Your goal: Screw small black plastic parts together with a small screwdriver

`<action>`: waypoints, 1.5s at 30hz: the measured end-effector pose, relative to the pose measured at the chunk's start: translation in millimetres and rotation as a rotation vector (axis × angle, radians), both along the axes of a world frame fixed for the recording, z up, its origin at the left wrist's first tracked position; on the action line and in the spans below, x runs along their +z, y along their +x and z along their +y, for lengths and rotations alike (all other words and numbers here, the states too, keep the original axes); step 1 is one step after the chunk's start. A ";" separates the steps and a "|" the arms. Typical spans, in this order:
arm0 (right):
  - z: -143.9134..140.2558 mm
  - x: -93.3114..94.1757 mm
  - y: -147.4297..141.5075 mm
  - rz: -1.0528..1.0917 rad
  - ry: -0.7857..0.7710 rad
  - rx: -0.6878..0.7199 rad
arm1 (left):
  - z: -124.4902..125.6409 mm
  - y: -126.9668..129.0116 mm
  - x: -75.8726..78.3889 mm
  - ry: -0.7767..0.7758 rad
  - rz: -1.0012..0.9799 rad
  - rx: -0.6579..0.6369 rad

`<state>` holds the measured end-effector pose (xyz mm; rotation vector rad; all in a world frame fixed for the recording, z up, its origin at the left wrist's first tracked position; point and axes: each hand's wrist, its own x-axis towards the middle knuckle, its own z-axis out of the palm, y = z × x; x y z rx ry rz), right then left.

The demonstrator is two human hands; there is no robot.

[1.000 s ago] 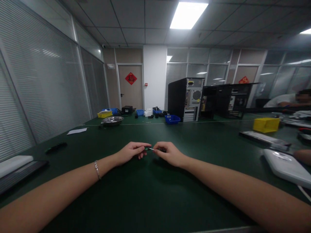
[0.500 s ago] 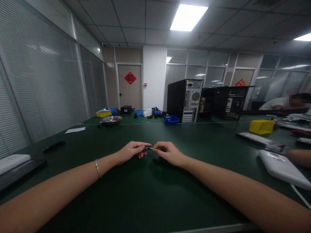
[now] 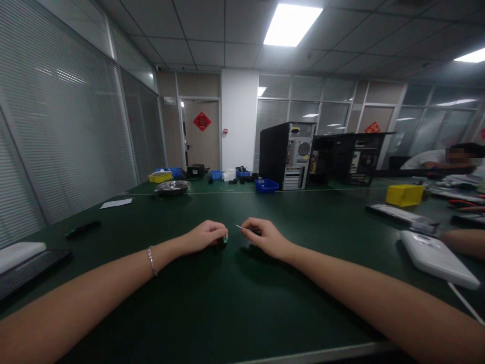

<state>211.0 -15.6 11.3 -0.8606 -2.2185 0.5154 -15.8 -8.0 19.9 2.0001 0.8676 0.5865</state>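
Now, in the head view, both forearms lie stretched over the dark green table [image 3: 235, 303] and the two hands meet near the middle of the picture. The left hand [image 3: 202, 236] is curled into a loose fist and rests on the table; at its fingertips, at about 3 o'clock from the knuckles, a small green part [image 3: 225, 239] shows, and the fingers close around it. A thin bracelet [image 3: 151, 260] sits on the left wrist. The right hand [image 3: 263, 236] is just beside the left one, at 3 o'clock from it, not touching it. Its thumb and index finger pinch a thin metal pin [image 3: 239, 227], whose free tip points toward 9 o'clock, to the left hand. The pin tip and the green part are near each other but apart.

Around the hands, a flat black object [image 3: 81, 229] lies at 9 o'clock, and a sheet of paper [image 3: 115, 203] at 10 o'clock. A metal bowl [image 3: 172, 187] stands at 11 o'clock. Far at 12 o'clock a black computer case [image 3: 287, 155] stands upright with a blue bin [image 3: 266, 185] in front of it. At 2 o'clock a yellow bin [image 3: 404, 194] stands, and at 3 o'clock a white flat device [image 3: 435, 258] lies, with the forearm of another person [image 3: 464, 241] just behind it.
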 end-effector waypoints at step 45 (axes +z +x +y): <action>-11.5 -0.8 -10.8 0.062 0.051 0.010 | -16.2 6.3 9.9 0.060 -0.106 -0.034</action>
